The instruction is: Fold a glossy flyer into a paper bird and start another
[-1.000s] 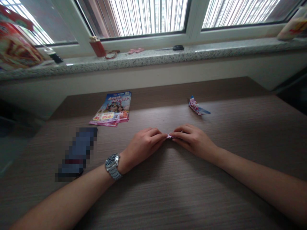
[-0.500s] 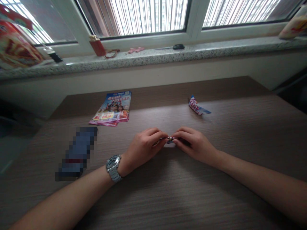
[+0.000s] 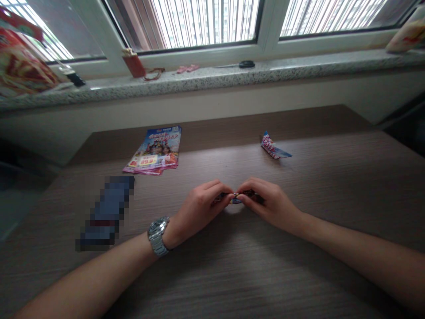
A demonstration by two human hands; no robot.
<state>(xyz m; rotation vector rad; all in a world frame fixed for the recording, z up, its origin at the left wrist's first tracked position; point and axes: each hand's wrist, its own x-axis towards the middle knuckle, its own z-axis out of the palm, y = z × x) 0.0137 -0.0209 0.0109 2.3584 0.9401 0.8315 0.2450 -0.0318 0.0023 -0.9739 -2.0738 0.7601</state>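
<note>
Across the table [image 3: 186,283], work stands part done, in my judgement. The stack of flyers [image 3: 157,148] lies flat to my left, its sheets slightly fanned and showing no folds. My left hand [image 3: 199,206] and right hand [image 3: 270,199] meet in front of me, thumbs and fingertips pinched nearly closed, the remaining fingers curled. Between them they grip the small printed paper [image 3: 236,200], just above or on the tabletop; I cannot tell which. Beyond my right hand, the folded paper [image 3: 270,149] rests released, creased and partly raised. I judge the piece in my grip unfinished, since both hands are on it; its shape is mostly hidden and its remaining folds cannot be counted.

Containers: all noted are on the windowsill [image 3: 206,79]. At its left end is the red printed bag [image 3: 26,71]; its contents cannot be confirmed. At its right end leans the pale packet [image 3: 403,37], cut by the view's edge, contents likewise unverified. The small red case [image 3: 134,65], pale at the top, leans slightly near a loop of cord [image 3: 153,74]. Whether it holds anything, I cannot tell.
</note>
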